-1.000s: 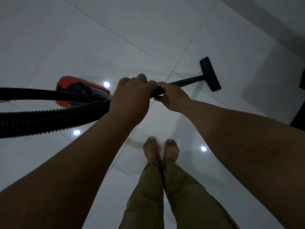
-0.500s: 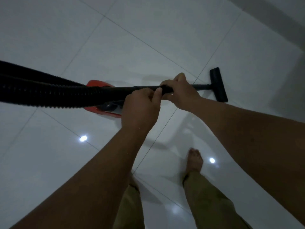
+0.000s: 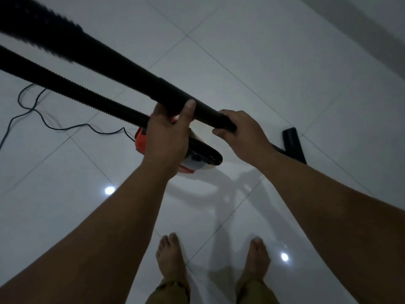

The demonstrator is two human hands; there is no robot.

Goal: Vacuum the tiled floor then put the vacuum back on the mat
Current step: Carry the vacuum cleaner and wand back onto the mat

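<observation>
I hold the black vacuum wand (image 3: 206, 111) with both hands over the white tiled floor (image 3: 263, 62). My left hand (image 3: 168, 137) grips the wand's thick upper end where the ribbed hose (image 3: 87, 93) joins. My right hand (image 3: 243, 132) is closed on the wand a little lower. The black floor nozzle (image 3: 293, 144) rests on the tiles at the right, past my right wrist. The red and white vacuum body (image 3: 192, 163) sits on the floor under my left hand, mostly hidden. No mat is in view.
A thin black power cord (image 3: 54, 126) snakes over the tiles at the left toward the vacuum body. My bare feet (image 3: 173, 257) stand at the bottom centre. A wall base (image 3: 361, 25) runs along the top right.
The view has swung left and closer, so the hose now crosses the upper left and the cord shows. My feet have stepped apart. Both hands keep their grip on the wand.
</observation>
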